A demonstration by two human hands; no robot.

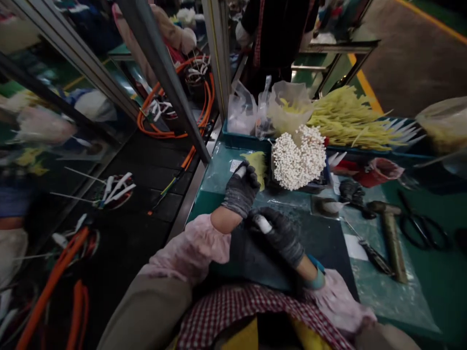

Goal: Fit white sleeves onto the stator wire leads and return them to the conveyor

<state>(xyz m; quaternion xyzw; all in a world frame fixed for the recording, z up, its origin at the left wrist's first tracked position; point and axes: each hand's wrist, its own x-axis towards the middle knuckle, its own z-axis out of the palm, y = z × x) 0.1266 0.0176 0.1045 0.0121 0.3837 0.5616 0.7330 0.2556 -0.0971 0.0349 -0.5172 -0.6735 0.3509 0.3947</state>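
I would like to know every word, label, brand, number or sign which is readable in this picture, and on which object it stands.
No text can be read in this picture.
Small white label just beyond the left hand: too small and blurred to read.
White paper beside the dark-handled tool: no readable print.

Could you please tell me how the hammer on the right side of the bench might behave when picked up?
The hammer should feel stiff, as its thick handle looks straight. It is probably head-heavy, since the head looks like metal. It seems unlikely to roll far, because the head sits crosswise to the handle.
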